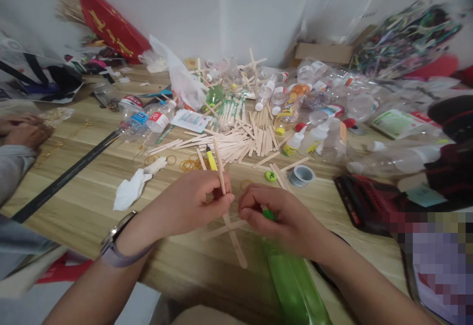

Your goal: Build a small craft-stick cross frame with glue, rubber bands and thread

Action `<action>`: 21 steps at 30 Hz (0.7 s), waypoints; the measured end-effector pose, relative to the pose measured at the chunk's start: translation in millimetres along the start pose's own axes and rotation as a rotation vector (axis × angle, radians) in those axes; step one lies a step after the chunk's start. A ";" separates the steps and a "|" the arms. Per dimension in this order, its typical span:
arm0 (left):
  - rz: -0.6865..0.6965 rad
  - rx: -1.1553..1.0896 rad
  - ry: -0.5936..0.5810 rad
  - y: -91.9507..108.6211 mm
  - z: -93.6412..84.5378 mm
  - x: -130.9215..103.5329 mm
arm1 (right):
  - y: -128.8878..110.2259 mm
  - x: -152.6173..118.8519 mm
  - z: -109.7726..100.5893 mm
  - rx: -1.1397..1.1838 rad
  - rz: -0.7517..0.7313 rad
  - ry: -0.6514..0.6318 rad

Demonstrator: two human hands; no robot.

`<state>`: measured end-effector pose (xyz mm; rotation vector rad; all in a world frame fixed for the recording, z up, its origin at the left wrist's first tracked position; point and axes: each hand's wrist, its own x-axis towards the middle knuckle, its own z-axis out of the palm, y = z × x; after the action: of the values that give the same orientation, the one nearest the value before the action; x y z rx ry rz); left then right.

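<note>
Between the thumb and fingers of my left hand (210, 192) is a craft-stick cross (236, 248), one long stick with a shorter one crossing it below the hand. The crosspiece looks slightly blurred. My right hand (268, 211) is closed in a pinch close to the right end of that crosspiece. Whatever its fingertips hold is hidden or too small to make out. Under my right hand and wrist lies a green plastic bottle (291, 280), its neck partly covered by the hand. A yellow cutter or pen (211, 158) shows just behind my left hand.
Loose craft sticks (236, 143) are heaped mid-table, with rubber bands (190, 164) in front. Plastic bottles (358, 106) crowd the back right. A wire spool (302, 176), a red-black power tool (365, 202) and a crumpled tissue (131, 190) lie nearer. Another person's hands (25, 128) are at left.
</note>
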<state>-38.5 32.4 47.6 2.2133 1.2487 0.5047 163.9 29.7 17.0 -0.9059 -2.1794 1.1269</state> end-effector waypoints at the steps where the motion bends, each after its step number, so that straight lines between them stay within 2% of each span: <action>1: -0.031 -0.051 -0.001 -0.6 0.1 -0.5 | 0.9 -0.3 -0.1 0.021 0.020 -0.003; 6: -0.150 -0.334 -0.045 -5.1 3.3 -2.4 | 1.8 1.1 -1.1 0.189 0.023 -0.003; 9: -0.140 -0.375 -0.078 -7.1 3.4 -1.6 | 0.3 2.1 1.1 0.411 0.117 -0.132; 12: -0.077 -0.399 -0.180 -7.9 1.7 -0.8 | -0.1 1.8 4.7 0.611 0.214 -0.243; 14: -0.054 -0.438 -0.224 -8.8 1.1 -0.5 | 1.2 1.5 6.1 0.613 0.201 -0.244; 18: -0.131 -0.584 -0.206 -14.0 2.9 0.0 | 6.0 1.7 5.7 0.527 0.185 -0.166; 21: -0.152 -0.718 -0.248 -19.3 4.8 0.5 | 8.1 2.1 5.5 0.411 0.167 -0.137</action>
<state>-48.3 39.7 31.8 1.5112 0.9048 0.4998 161.3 32.1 7.6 -0.8541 -1.8919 1.6838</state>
